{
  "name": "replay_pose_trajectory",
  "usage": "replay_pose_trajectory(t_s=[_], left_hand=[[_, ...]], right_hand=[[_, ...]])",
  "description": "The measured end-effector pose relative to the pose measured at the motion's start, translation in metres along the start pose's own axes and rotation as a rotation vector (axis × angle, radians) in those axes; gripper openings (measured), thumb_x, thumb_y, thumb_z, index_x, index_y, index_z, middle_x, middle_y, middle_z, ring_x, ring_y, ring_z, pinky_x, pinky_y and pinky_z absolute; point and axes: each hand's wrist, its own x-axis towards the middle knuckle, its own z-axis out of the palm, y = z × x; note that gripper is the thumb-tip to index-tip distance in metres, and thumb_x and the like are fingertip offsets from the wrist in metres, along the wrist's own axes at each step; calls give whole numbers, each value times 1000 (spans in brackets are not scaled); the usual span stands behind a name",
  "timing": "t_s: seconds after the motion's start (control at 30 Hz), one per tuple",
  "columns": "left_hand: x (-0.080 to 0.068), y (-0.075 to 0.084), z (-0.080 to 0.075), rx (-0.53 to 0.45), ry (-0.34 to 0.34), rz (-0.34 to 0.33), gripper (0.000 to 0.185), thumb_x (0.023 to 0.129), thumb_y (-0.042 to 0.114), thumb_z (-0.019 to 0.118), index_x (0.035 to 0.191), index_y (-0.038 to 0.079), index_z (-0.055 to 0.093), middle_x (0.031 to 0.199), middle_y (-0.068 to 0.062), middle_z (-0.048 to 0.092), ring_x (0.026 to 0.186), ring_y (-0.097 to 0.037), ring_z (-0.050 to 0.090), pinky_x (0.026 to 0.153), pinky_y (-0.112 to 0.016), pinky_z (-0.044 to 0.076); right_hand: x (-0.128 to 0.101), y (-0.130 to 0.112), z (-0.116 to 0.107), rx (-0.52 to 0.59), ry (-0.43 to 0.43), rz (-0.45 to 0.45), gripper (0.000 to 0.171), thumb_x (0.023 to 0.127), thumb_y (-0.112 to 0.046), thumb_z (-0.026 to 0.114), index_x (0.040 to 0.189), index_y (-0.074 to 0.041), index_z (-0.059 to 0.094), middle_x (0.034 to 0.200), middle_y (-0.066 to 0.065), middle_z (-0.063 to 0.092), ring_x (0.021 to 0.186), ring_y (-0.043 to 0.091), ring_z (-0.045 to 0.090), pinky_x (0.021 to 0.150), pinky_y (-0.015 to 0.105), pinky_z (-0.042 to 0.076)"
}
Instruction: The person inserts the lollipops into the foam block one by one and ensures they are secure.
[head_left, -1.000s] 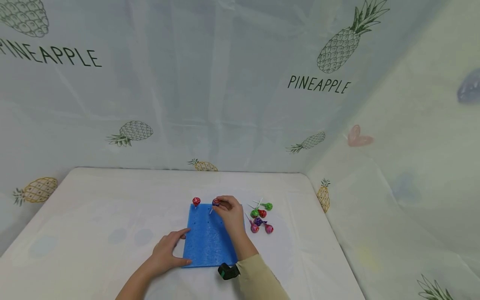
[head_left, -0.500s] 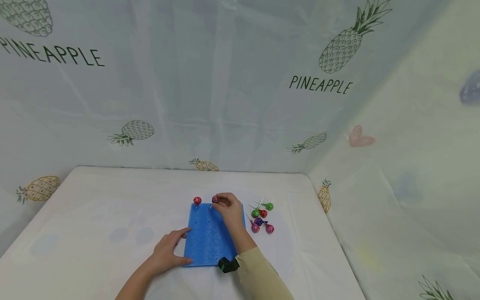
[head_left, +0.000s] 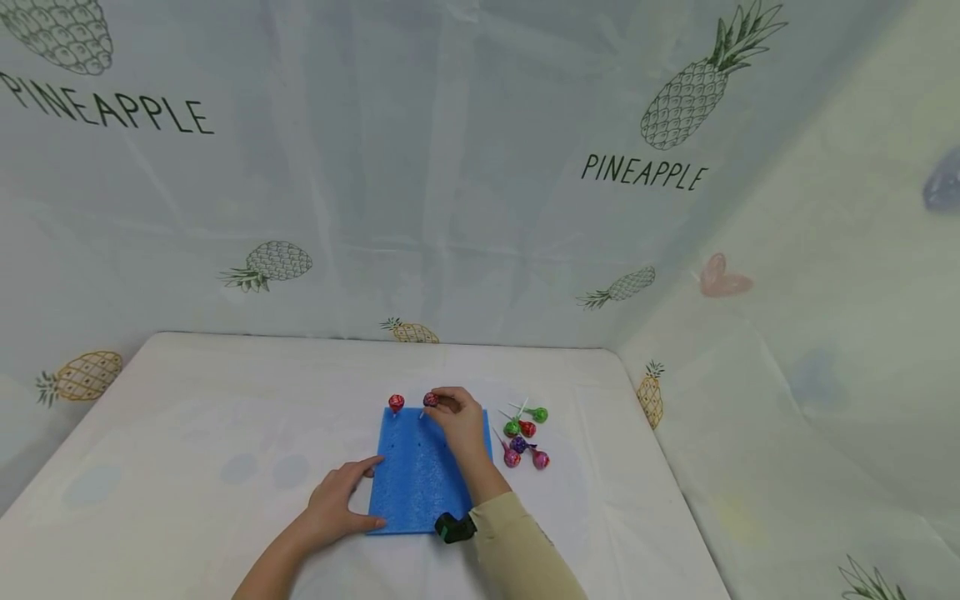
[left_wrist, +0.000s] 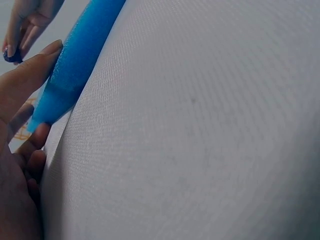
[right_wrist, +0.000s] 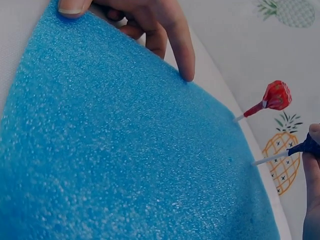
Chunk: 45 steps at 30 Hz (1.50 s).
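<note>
A blue foam board (head_left: 416,487) lies on the white table. My left hand (head_left: 336,500) rests along its left edge, thumb and forefinger extended onto it; other fingers bend beside the edge in the right wrist view. My right hand (head_left: 459,423) pinches a dark purple-wrapped lollipop (right_wrist: 311,146) by its head over the board's far part. Its white stick (right_wrist: 270,158) slants down and meets the foam; whether the tip is inside a hole I cannot tell. A red lollipop (right_wrist: 277,95) stands by its stick in the far left corner of the board, leaning slightly.
Right of the board lies a loose pile of lollipops: green (head_left: 538,414), red (head_left: 528,429), purple (head_left: 518,444) and pink (head_left: 541,459) ones among them. Small holes dot the foam. A pineapple-printed sheet (head_left: 450,208) rises behind the table's far edge.
My right hand has shifted slightly up, and the lollipop's stick shows less than a second ago. The left hand keeps its place on the board. The whole view has drifted a little.
</note>
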Motion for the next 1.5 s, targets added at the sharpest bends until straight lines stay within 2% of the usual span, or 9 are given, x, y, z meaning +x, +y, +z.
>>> replay_pose_trajectory(t_s=[0.23,0.37,0.7,1.07,1.13,1.3,1.37,1.5], left_hand=[[1,-2,1,5,5,-3,94,61,45,90,140,13,50,116,1,57,98,-20,51,79,-42,43],[2,-3,2,5,8,5,94,61,45,90,140,14,50,116,2,57,98,-19,50,79,-41,43],[2,-5,2,2,4,17,94,62,46,90,141,15,49,117,2,57,99,-20,50,79,-41,43],[2,-6,2,5,3,27,94,63,48,89,141,15,49,117,2,57,102,-22,50,81,-43,43],[2,-6,3,5,2,23,94,63,48,89,141,15,49,117,2,57,102,-22,50,81,-44,43],[2,-8,4,1,3,22,94,63,48,89,141,15,49,118,2,57,103,-22,50,82,-44,44],[2,-9,4,0,6,26,94,63,49,88,141,15,49,118,1,57,102,-22,50,82,-45,44],[2,-10,4,-7,12,30,94,63,49,88,141,15,49,118,1,57,102,-22,50,81,-45,43]], right_hand=[[8,20,1,15,1,-22,28,78,17,71,105,11,66,103,23,66,99,34,67,78,29,55],[13,33,3,-9,19,-18,29,78,14,73,105,6,69,104,19,67,98,32,67,77,31,55],[12,37,9,-104,43,-12,27,78,6,77,102,-4,72,98,8,69,91,21,67,73,31,56],[12,43,13,-132,56,-9,28,79,3,78,106,-2,72,99,11,69,90,24,67,71,34,56],[9,33,13,-141,52,-5,29,79,5,77,107,1,70,100,15,68,92,28,66,71,34,56],[8,34,14,-156,59,2,27,79,4,77,105,-2,72,97,10,68,89,23,66,70,32,56],[11,45,14,-149,67,-7,27,79,2,78,104,-5,73,96,7,68,88,21,65,69,33,56],[10,46,15,-152,73,-10,26,79,1,78,104,-5,73,97,9,68,90,24,64,68,34,55]])
